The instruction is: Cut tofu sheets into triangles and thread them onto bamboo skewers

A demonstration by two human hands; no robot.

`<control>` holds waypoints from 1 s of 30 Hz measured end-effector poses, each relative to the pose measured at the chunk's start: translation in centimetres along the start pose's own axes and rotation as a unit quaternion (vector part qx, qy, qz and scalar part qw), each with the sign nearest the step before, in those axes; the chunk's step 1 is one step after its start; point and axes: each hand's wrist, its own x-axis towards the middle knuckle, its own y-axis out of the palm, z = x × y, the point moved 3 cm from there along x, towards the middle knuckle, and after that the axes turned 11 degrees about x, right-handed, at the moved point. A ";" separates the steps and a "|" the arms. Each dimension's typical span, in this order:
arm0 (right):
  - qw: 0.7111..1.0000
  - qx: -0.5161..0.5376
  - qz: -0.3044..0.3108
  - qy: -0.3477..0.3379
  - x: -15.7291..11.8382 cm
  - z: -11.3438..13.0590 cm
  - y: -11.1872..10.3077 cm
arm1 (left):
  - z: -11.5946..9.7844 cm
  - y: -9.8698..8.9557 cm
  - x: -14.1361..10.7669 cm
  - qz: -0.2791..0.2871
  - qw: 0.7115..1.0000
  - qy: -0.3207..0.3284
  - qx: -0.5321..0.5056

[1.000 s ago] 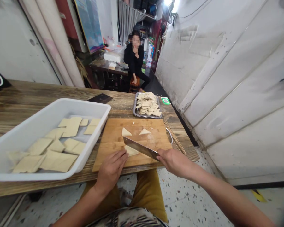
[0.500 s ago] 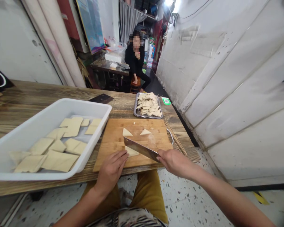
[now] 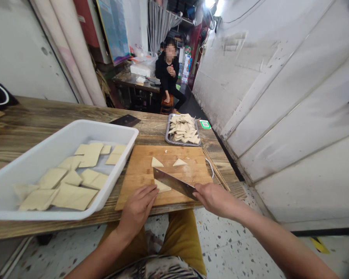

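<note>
Our cleaver (image 3: pixel 174 183) and sheet (image 3: pixel 163 186) on the board (image 3: pixel 133 170)
Our right hand (image 3: pixel 212 198) grips the cleaver; our left hand (image 3: pixel 138 204) presses the sheet, fingers together.

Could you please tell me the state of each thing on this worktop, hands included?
Right hand: grip closed on the cleaver.
Cleaver: held slanting over the board.
Left hand: fingertips on the pale piece.
Pale piece: flat, partly covered.
Two small triangles: lying apart.
Cutting board: flat, in use.
White tub: open, holding sheets.
Metal tray: heaped with pieces.
Thin sticks: loose beside the board.
</note>
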 end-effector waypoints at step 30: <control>0.999 -0.024 0.025 -0.009 0.7 0.4 1.8 | 0.1 0.0 0.1 -0.011 1.000 -0.005 0.009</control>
